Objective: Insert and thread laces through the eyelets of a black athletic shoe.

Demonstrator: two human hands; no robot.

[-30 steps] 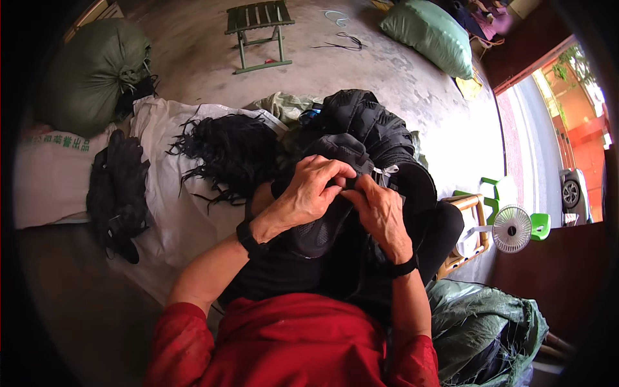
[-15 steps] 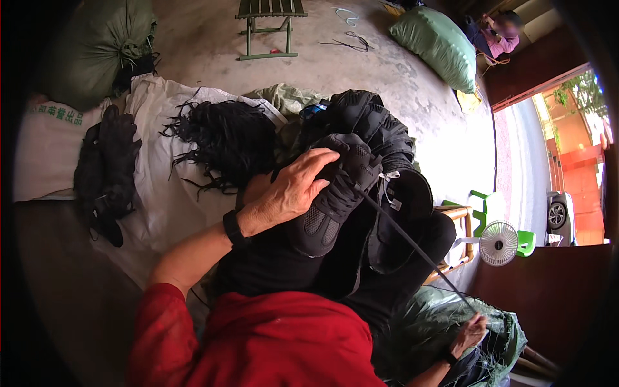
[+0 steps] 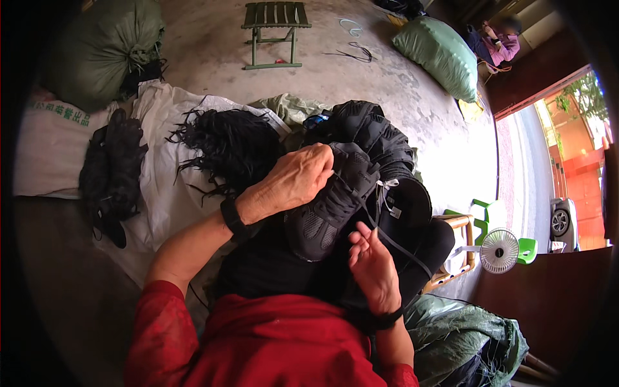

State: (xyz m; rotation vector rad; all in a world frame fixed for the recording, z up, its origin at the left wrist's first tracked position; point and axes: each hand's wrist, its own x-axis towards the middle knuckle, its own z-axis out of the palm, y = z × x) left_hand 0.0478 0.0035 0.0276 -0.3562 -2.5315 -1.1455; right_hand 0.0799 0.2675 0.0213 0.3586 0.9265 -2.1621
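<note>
My left hand (image 3: 293,182) grips a black sports shoe (image 3: 329,206) over my lap, fingers wrapped across its upper. A dark lace (image 3: 393,242) runs from the shoe down to the right. My right hand (image 3: 374,267) sits just below the shoe with the lace pinched between its fingers. Behind the shoe rises a heap of black shoe uppers (image 3: 374,138). To the left, a bundle of loose black laces (image 3: 225,151) lies on a white sack (image 3: 161,187).
Another dark pile (image 3: 116,171) rests at the left on the white sack. Stuffed green sacks (image 3: 103,45) (image 3: 438,55) stand at the back, with a small green stool (image 3: 274,26) between them. A small fan (image 3: 500,251) and a person (image 3: 500,45) are at the right.
My right hand, which had pulled the lace far down to the lower right, has come back up to the shoe. My left hand has kept its hold on the shoe.
</note>
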